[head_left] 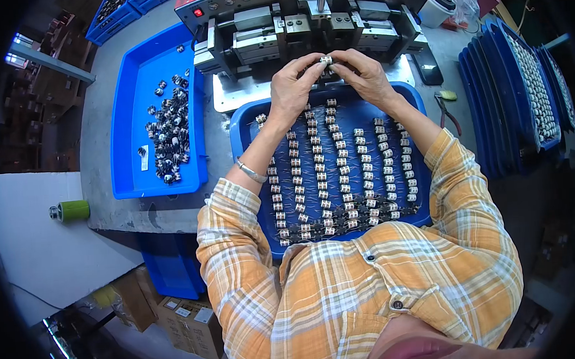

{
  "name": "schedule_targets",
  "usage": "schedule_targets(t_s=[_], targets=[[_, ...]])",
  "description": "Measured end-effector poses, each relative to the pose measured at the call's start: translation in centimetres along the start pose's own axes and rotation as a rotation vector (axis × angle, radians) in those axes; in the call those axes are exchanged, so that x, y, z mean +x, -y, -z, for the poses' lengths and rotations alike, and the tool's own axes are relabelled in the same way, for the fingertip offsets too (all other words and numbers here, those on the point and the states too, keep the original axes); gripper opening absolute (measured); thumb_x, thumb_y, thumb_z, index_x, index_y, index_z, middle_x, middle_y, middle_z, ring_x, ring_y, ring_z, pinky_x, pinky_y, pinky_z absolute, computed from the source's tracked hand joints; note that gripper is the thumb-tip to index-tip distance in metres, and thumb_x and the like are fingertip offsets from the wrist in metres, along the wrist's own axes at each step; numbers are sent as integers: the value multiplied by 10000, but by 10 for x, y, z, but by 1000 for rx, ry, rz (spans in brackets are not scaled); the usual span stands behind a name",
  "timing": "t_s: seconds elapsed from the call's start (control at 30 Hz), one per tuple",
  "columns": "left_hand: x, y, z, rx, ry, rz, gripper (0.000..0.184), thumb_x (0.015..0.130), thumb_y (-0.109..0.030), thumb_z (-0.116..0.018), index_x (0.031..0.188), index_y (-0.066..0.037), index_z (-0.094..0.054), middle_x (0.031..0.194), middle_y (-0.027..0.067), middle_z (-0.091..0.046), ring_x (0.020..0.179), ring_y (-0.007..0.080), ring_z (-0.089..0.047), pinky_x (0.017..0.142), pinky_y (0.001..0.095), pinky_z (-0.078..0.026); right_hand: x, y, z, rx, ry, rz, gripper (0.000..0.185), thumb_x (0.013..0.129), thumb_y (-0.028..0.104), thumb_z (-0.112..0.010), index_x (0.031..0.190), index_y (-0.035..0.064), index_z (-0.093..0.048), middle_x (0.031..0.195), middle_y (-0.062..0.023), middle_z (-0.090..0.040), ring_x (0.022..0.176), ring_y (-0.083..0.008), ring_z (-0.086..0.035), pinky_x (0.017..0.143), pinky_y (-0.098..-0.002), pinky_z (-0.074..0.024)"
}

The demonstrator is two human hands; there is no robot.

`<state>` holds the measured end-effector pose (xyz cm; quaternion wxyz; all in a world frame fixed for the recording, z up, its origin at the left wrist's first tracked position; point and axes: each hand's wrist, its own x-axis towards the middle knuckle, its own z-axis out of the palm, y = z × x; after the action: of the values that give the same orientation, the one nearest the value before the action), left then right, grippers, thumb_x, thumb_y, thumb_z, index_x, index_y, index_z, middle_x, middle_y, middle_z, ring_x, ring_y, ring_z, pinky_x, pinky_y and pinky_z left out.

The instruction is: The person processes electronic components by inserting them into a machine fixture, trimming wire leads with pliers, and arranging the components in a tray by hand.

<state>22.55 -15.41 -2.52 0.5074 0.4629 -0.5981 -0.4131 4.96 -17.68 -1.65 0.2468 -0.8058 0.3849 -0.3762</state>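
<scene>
My left hand (289,91) and my right hand (370,83) meet in front of the machine (318,25). Between their fingertips is a small white-and-dark cylindrical part (325,60), gripped from both sides. Fingers of both hands are closed in a pinch on it. Below my wrists lies a blue tray (238,133) with rows of similar small cylinders (319,158) with thin wire leads. More of them, darker, lie along its near edge. My forearms hide parts of the outer rows.
A blue bin (122,142) on the left holds a loose heap of similar parts (168,137). On the right are pliers (448,111), a dark phone-like slab (427,66) and upright blue trays (501,97), one filled with cylinders. A green roll (74,210) lies at far left.
</scene>
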Motion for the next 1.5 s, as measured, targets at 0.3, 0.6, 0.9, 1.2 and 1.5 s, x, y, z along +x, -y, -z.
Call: schedule_targets(t_s=[0.3,0.6,0.9,1.2,1.5], targets=[[-39,-23,24,-165,-72,301,244,883,-208,-474,1038,-42,-562,614,-24,-460,517,37,-421,455,173,-351,-23,6,26,-74,18,-182,213,843,181,-554,1000,38,-570,838,-72,-603,677,-151,-573,615,-265,-466],[-60,-22,34,-620,1,583,238,873,-158,-441,1051,-10,-493,624,16,-459,509,87,-464,407,182,-350,-61,28,59,-457,662,-316,275,821,254,-530,916,19,-636,865,-129,-629,795,-251,-606,717,-349,-466],[-61,-22,44,-699,39,654,251,887,-204,-437,1040,-11,-482,589,13,-398,517,109,-438,413,199,-345,-58,24,63,-34,521,-463,288,793,246,-519,917,-1,-600,787,-102,-612,575,-150,-561,515,-264,-441],[-32,-27,37,-331,-48,417,188,849,-194,-552,958,-44,-526,606,-18,-467,494,41,-433,400,161,-332,-58,11,45,995,263,-717,248,872,264,-516,833,25,-574,670,-52,-588,457,-32,-485,375,-136,-343],[3,-30,20,441,68,-109,286,814,-220,-598,1021,-29,-551,677,49,-569,609,136,-561,558,257,-440,-59,14,36,1070,276,-787,278,886,249,-494,930,-12,-577,622,-69,-588,380,-39,-444,356,-135,-326]])
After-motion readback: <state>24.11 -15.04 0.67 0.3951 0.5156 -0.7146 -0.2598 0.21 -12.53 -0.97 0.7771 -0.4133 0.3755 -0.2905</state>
